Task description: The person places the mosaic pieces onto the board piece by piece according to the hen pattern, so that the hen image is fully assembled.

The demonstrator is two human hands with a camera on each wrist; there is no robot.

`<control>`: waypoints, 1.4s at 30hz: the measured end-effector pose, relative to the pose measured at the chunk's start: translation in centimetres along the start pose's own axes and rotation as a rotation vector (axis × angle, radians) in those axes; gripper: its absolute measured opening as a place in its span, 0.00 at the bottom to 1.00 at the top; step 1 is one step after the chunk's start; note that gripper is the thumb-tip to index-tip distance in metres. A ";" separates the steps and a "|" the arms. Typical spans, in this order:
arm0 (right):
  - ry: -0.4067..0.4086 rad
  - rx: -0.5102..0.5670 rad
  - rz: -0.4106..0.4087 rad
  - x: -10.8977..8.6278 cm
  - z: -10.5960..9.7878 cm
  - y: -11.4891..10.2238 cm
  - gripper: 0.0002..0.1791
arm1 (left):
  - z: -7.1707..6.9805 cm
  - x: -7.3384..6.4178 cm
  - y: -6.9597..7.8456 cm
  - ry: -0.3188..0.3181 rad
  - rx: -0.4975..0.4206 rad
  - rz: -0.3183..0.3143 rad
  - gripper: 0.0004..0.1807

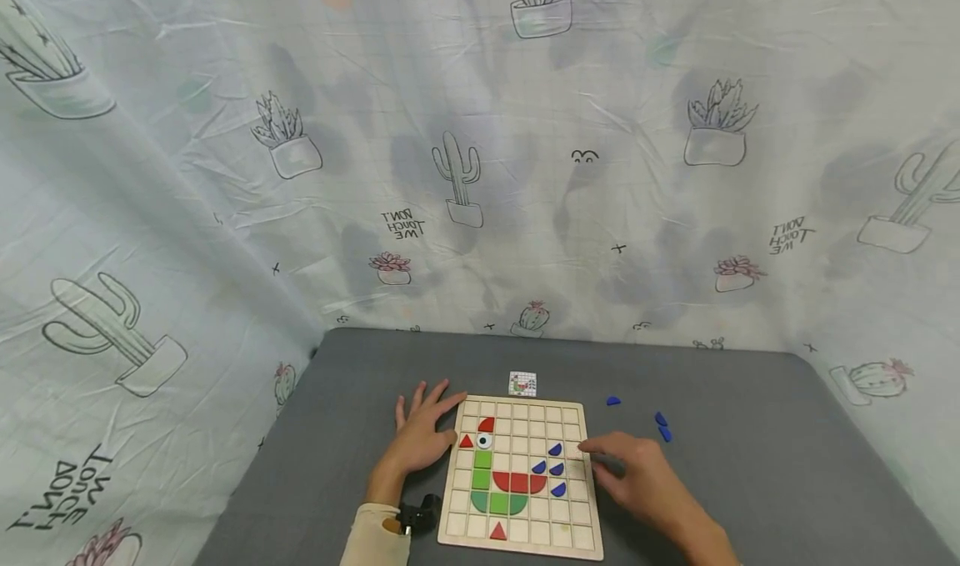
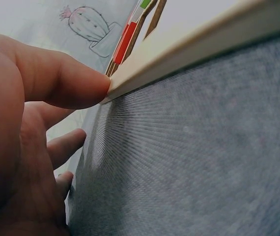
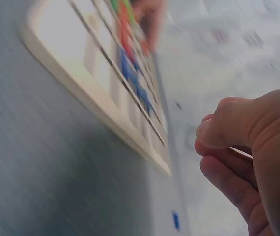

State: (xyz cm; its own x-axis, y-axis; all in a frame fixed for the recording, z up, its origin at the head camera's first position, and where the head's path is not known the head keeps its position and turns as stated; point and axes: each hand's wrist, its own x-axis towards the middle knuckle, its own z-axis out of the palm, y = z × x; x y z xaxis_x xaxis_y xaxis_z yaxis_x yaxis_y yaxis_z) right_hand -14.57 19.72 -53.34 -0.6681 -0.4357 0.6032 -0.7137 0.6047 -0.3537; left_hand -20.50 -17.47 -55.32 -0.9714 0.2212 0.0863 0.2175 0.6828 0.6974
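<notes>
A light wooden grid board lies on the table. Its cells hold a picture built from red, green and blue pieces, with a white-and-black eye piece. My left hand rests beside the board's left edge, fingers spread; in the left wrist view the thumb touches the rim. At the opposite edge my right hand hovers, its index fingertip close over the border. In the right wrist view its fingers are loosely bent, with no piece visible at the tips. Several blue pieces sit on the board near this hand.
Loose blue pieces lie on the grey table right of the board: one alone and a close pair. A small printed pattern card lies behind the board. A cactus-print curtain surrounds the table's back and sides.
</notes>
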 end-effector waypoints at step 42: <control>0.201 -0.226 0.639 -0.8 -1.3 7.8 0.15 | -0.1 -0.2 -0.3 -0.029 -0.062 0.010 0.36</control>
State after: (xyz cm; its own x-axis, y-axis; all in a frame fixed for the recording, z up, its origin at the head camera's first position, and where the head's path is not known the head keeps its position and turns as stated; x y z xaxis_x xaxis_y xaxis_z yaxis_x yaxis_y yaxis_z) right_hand -19.30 25.63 -55.70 -0.8742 0.1690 0.4553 -0.1190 0.8344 -0.5382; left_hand -20.36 -17.86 -55.47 -0.9658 0.2488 0.0738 0.2203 0.6360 0.7396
